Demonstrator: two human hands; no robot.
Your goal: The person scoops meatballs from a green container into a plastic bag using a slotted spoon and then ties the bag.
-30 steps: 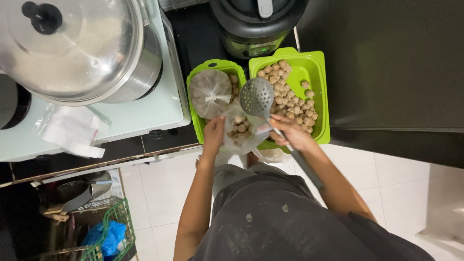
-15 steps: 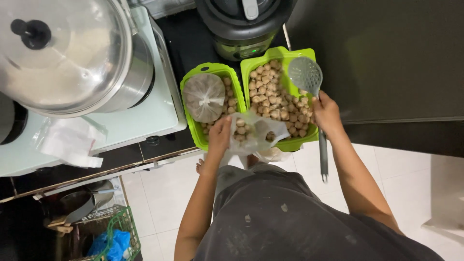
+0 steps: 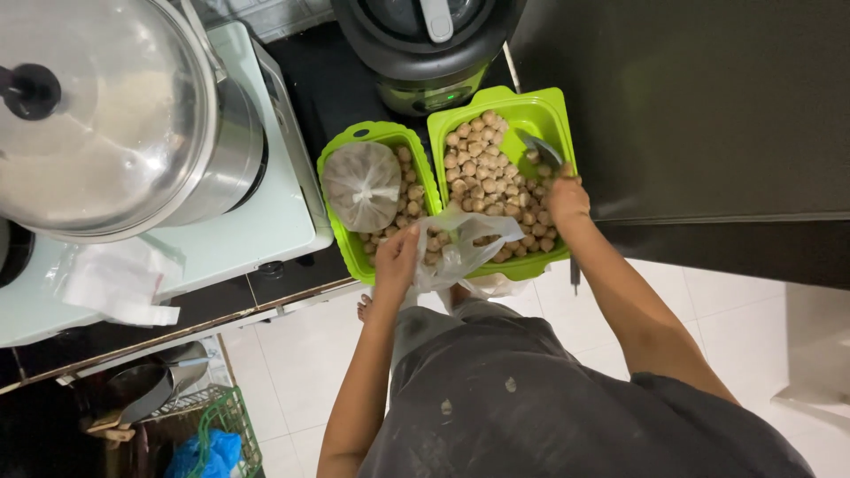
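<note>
Fingers of the left hand (image 3: 396,258) are curled together on the rim of a clear plastic bag (image 3: 460,243), pinching it so its mouth gapes toward the right. That forearm runs straight up from the lower edge of the head view to the counter edge, wrist level with the front of the trays.

Over the right-hand green tray (image 3: 544,111), the right hand (image 3: 567,196) is closed around the handle of a metal skimmer ladle (image 3: 542,152). The ladle's bowl lies tilted among the pale brown balls (image 3: 482,177) that fill this tray, while the thin end of its handle sticks out below the hand, past the counter edge. This arm comes in on a slant from the lower right, elbow bent.

Just beside it, a second green tray (image 3: 341,146) holds more of the same balls and, on top of them, a knotted clear bag (image 3: 361,184), round and cloudy. Behind both trays stands a dark round appliance (image 3: 425,44). Well to the left, a large steel pot (image 3: 115,115) with a domed lid and black knob sits on a white stove (image 3: 274,221), and a crumpled white plastic sheet (image 3: 115,281) lies at the stove's front.
</note>
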